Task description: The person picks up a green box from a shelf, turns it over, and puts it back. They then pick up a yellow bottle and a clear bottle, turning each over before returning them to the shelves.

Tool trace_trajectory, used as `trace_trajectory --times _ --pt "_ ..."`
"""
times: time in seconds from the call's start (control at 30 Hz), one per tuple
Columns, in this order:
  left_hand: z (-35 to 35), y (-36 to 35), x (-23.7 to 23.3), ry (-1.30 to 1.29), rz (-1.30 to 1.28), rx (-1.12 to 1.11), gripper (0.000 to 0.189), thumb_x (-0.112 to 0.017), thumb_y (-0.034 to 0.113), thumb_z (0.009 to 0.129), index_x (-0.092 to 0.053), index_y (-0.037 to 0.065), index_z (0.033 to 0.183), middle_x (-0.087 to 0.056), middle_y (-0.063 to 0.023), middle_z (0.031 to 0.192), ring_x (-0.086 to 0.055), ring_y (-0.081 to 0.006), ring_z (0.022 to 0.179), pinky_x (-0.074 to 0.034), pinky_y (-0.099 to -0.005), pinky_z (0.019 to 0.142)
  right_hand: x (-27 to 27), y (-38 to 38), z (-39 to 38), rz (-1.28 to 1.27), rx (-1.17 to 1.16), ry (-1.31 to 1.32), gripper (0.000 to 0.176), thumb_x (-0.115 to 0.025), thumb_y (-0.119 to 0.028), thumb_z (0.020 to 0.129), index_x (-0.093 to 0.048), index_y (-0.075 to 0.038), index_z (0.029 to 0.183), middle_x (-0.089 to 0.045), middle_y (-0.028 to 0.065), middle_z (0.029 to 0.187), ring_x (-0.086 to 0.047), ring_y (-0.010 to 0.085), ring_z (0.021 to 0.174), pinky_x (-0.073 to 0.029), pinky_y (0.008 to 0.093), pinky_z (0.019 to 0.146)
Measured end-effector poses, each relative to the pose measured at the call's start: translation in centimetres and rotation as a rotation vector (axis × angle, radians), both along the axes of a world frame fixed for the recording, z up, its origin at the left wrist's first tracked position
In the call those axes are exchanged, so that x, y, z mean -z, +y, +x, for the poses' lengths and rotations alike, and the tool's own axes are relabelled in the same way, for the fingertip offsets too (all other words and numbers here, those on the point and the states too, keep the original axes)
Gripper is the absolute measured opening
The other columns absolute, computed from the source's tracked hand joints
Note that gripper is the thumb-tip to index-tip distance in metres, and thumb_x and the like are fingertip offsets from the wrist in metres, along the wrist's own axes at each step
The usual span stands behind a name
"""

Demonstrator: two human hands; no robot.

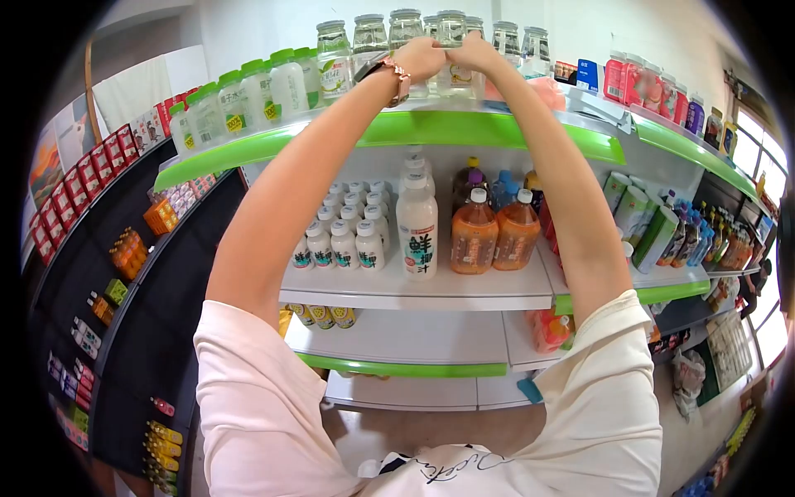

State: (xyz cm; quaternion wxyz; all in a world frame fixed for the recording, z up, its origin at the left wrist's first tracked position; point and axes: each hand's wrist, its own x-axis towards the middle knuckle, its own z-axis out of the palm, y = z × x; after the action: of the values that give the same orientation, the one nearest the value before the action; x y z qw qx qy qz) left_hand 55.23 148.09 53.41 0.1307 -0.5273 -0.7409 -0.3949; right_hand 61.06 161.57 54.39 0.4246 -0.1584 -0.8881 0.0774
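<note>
Both my arms reach up to the top shelf (pixel 273 137), where clear glass jars (pixel 370 35) with silvery lids stand in rows. My left hand (pixel 420 58), with a watch and pink band at the wrist, is closed at the upper part of a front glass jar (pixel 458 81). Right beside it, my right hand (pixel 474 52) is closed at the same jar's upper part from the other side. Its lower body shows beneath the hands, while its lid and most of my fingertips are hidden. Another jar (pixel 334 73) with a green-and-white label stands to the left.
Green-capped bottles (pixel 288 87) line the shelf at left; pink-labelled bottles (pixel 614 76) stand at right. The shelf below holds small white bottles (pixel 342 244), a tall white bottle (pixel 416 232) and orange drink bottles (pixel 474 236). Dark shelving (pixel 124 331) runs along the left.
</note>
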Motion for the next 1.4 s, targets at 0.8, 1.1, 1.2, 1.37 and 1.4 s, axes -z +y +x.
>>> trace_trajectory --times 0.8,1.1,1.2,1.37,1.4 --pt "15.1 -18.0 10.4 0.471 0.597 0.196 0.066 -0.062 0.01 0.081 -0.034 0.007 0.14 -0.04 -0.0175 0.139 -0.039 -0.0366 0.128 -0.036 -0.0413 0.1 7.2 -16.6 12.6 -0.174 -1.121 0.645 0.052 -0.066 -0.026 0.072 -0.052 0.0 0.114 -0.063 0.0144 0.105 -0.061 0.0212 0.094 -0.049 0.0352 0.082" --pt "27.6 -35.5 25.0 0.078 0.577 -0.178 0.093 -0.073 0.006 0.067 -0.022 0.01 0.145 -0.029 -0.035 0.137 -0.036 -0.0473 0.126 -0.045 -0.0424 0.09 19.7 -34.9 20.7 -0.472 -1.535 0.059 0.063 -0.072 -0.02 0.067 -0.044 -0.003 0.121 -0.062 0.0109 0.101 -0.059 0.0181 0.094 -0.046 0.0327 0.084" --pt "31.4 -39.3 26.4 0.444 0.511 -0.398 0.091 -0.074 0.009 0.067 -0.024 0.007 0.143 -0.031 -0.0337 0.135 -0.045 -0.0466 0.118 -0.05 -0.0427 0.083 22.6 -40.0 23.6 -0.8 -1.76 0.095 0.064 -0.073 -0.021 0.068 -0.043 -0.003 0.121 -0.061 0.0101 0.1 -0.06 0.0177 0.09 -0.047 0.0328 0.082" --pt "36.1 -47.6 27.5 -0.015 0.474 -0.776 0.088 -0.072 0.012 0.068 -0.025 0.007 0.142 -0.03 -0.0296 0.138 -0.045 -0.044 0.12 -0.048 -0.0405 0.086 23.8 -49.3 23.2 -0.974 -1.796 -0.372 0.059 -0.071 -0.017 0.072 -0.042 -0.002 0.122 -0.062 0.0093 0.1 -0.06 0.0168 0.092 -0.046 0.0299 0.083" --pt "37.6 -48.4 28.4 0.047 0.466 -0.79 0.088 -0.072 0.011 0.068 -0.025 0.007 0.142 -0.03 -0.0297 0.138 -0.046 -0.0439 0.119 -0.048 -0.0417 0.086 24.3 -50.2 24.0 -0.83 -1.892 -0.308 0.058 -0.07 -0.016 0.073 -0.042 -0.002 0.122 -0.062 0.0092 0.1 -0.06 0.016 0.092 -0.047 0.0288 0.082"
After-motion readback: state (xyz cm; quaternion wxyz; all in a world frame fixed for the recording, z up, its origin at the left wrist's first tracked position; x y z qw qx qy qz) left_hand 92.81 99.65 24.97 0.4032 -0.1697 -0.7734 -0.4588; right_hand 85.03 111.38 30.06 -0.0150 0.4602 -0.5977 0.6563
